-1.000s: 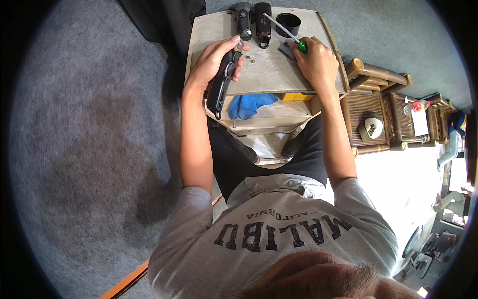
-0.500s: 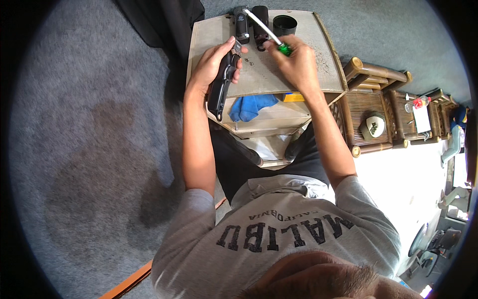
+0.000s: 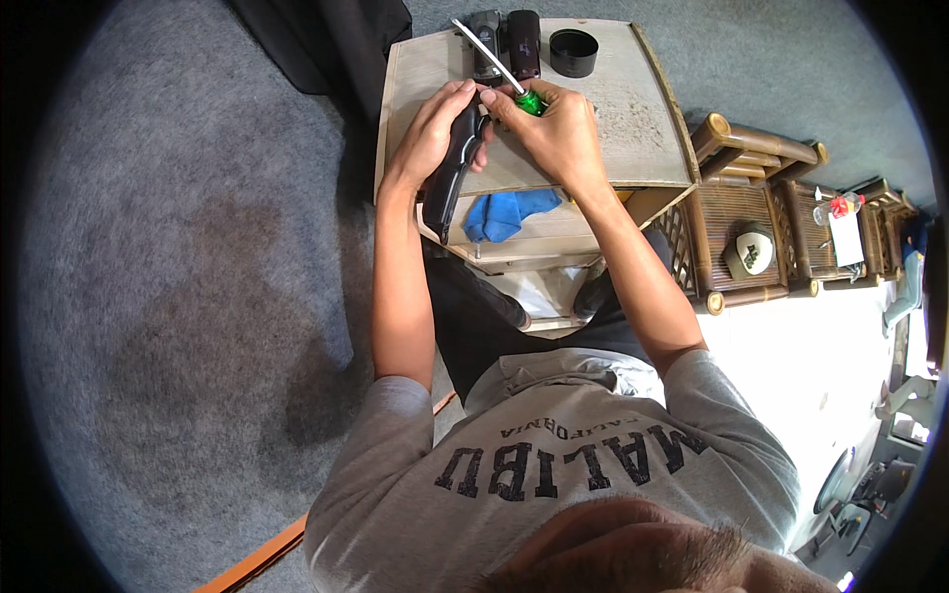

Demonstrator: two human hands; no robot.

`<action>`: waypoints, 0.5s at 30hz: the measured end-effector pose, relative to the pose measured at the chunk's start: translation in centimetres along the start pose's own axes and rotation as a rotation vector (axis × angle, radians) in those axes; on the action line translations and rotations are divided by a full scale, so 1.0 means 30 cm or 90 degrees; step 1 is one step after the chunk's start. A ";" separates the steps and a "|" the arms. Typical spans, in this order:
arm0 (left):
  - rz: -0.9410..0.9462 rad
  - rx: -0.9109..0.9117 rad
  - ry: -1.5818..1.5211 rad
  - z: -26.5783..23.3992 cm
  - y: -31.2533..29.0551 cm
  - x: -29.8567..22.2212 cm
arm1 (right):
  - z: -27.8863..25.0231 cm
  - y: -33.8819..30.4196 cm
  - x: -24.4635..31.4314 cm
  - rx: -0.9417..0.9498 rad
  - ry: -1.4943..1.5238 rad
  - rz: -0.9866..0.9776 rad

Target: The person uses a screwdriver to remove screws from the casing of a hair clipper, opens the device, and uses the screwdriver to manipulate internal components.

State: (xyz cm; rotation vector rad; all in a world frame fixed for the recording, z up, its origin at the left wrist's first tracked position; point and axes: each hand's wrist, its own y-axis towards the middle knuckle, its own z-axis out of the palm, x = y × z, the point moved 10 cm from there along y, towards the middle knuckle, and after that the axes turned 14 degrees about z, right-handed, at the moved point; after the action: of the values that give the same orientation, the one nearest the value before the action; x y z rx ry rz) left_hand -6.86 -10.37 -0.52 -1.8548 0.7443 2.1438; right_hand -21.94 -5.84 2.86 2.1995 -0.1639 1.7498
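Note:
My left hand (image 3: 423, 143) is wrapped round a black hair clipper (image 3: 454, 178), its lower end tilted down past the table's front edge. In my right hand (image 3: 563, 138) is a screwdriver (image 3: 531, 102) with a green handle, its long metal shaft pointing up and away to the left. My right thumb and fingertips meet the clipper's upper end beside my left fingers. What they pinch there is too small to make out. Behind my hands lie a dark grey clipper-like body (image 3: 488, 24) and a dark long casing (image 3: 525, 40).
A round black container (image 3: 573, 54) stands at the back of the small pale table (image 3: 643, 89), near scattered hair-like debris. Below the tabletop, a blue cloth (image 3: 509, 213) lies in an open compartment. Bamboo chairs (image 3: 736, 212) stand to the right, one holding a cap (image 3: 751, 251).
My right hand has moved left and nearer, bringing its fingers against the clipper's upper end. The screwdriver has shifted left with it, still in my right hand.

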 end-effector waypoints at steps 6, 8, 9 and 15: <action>0.011 0.009 0.012 0.002 0.009 0.005 | 0.000 0.020 -0.028 -0.012 -0.075 0.030; 0.013 0.008 0.017 -0.007 0.011 0.011 | 0.005 0.017 -0.014 -0.023 -0.080 0.032; 0.015 0.008 0.021 -0.008 0.012 0.010 | 0.009 0.016 -0.014 -0.023 -0.079 0.032; 0.015 -0.009 0.029 -0.009 0.015 0.008 | 0.002 0.025 -0.029 -0.054 -0.070 0.007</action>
State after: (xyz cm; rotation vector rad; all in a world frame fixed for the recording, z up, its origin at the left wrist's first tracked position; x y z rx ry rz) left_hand -6.88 -10.94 -0.67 -1.9185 0.7654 2.1328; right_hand -22.30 -6.68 2.13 2.2377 -0.2709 1.5986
